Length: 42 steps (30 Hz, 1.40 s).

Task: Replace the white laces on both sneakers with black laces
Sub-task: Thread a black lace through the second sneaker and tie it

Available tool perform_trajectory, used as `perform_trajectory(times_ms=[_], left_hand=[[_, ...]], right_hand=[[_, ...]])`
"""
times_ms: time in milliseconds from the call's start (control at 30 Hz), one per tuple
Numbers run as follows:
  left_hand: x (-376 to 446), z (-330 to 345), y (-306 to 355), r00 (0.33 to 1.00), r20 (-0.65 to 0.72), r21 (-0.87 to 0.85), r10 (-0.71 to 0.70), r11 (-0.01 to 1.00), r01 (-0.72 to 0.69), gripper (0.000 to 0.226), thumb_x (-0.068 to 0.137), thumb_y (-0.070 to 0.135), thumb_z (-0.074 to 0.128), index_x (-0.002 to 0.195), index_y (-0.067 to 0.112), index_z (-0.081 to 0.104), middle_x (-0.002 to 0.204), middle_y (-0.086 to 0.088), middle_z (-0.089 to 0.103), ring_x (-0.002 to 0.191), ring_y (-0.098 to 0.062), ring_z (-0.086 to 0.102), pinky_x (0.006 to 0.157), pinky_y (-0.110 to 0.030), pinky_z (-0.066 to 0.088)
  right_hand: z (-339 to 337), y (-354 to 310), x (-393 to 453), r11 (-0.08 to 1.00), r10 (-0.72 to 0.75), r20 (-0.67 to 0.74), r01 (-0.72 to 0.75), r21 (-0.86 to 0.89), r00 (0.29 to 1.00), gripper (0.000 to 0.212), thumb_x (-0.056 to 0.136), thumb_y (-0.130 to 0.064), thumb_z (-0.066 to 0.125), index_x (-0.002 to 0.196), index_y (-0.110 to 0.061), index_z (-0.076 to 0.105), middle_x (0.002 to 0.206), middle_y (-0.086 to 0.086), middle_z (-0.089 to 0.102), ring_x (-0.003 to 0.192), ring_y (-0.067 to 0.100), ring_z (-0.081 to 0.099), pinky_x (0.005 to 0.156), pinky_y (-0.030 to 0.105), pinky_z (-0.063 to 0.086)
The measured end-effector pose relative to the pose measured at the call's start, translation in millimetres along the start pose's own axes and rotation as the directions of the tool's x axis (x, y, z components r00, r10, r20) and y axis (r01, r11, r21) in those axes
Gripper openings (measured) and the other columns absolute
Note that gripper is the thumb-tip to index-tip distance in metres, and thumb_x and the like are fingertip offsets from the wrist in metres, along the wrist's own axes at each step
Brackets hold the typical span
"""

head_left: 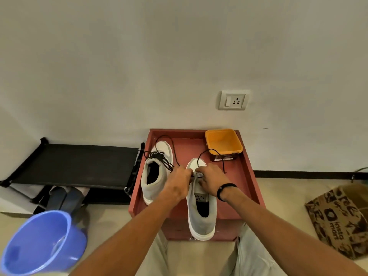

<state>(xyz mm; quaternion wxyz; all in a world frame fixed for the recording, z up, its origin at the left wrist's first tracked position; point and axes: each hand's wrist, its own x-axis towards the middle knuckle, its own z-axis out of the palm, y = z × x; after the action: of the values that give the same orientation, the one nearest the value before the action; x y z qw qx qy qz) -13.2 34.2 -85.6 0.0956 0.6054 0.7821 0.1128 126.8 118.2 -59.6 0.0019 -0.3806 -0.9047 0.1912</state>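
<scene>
Grip, frame centre: left hand and right hand pinch a black lace at the low eyelets of the right sneaker. Left of them on the tabletop: left sneaker, black-laced, ends loose. Step, judged: early lacing of the second shoe. Next: even the ends, cross, thread upward.

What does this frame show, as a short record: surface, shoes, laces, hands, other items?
surface: red table against the wall
left shoe: already threaded with a black lace, ends loose
right shoe: black lace only at the toe end, heel past the table edge
left hand: pinches the lace at the right shoe
right hand: pinches the lace there too
tub: orange, back right corner
floor: blue bucket left, cardboard box right
white laces: not seen
</scene>
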Motion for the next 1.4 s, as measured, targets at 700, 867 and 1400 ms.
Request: perform_trajectory(times_ms=[700, 867, 1400], left_hand=[[6, -93, -31, 0.996, -0.091, -0.206, -0.028, 0.979, 0.009, 0.028, 0.097, 0.001, 0.052, 0.118, 0.006, 0.07, 0.109, -0.01, 0.07, 0.102, -0.025, 0.066, 0.09, -0.032, 0.053], [23, -177, -13, 0.947, -0.305, -0.463, -0.1, 0.885, -0.056, 0.046, 0.084, -0.02, 0.045, 0.112, 0.001, 0.075, 0.101, -0.012, 0.075, 0.09, -0.019, 0.072, 0.079, -0.01, 0.054], [28, -452, 93, 0.697, -0.696, -0.501, -0.173, 0.813, -0.298, 0.015, 0.08, 0.022, 0.086, 0.092, 0.03, 0.082, 0.083, 0.013, 0.078, 0.078, 0.003, 0.072, 0.074, -0.02, 0.057]], right_hand=[[-2, 6, 14, 0.945, 0.154, 0.012, -0.151, 0.289, 0.988, 0.025, 0.092, -0.013, 0.054, 0.089, -0.012, 0.079, 0.089, 0.008, 0.077, 0.077, 0.023, 0.069, 0.074, 0.045, 0.061], [-100, -4, 11, 0.478, 0.26, 0.021, -0.148, 0.866, 0.965, 0.031, 0.085, 0.013, 0.056, 0.105, -0.003, 0.072, 0.095, 0.015, 0.078, 0.067, 0.025, 0.069, 0.063, 0.035, 0.057], [-330, -100, -8, 0.4, 0.226, -0.212, 0.108, 0.91, 0.951, 0.017, 0.099, -0.022, 0.064, 0.085, -0.012, 0.065, 0.083, 0.008, 0.071, 0.083, 0.025, 0.068, 0.082, 0.045, 0.053]])
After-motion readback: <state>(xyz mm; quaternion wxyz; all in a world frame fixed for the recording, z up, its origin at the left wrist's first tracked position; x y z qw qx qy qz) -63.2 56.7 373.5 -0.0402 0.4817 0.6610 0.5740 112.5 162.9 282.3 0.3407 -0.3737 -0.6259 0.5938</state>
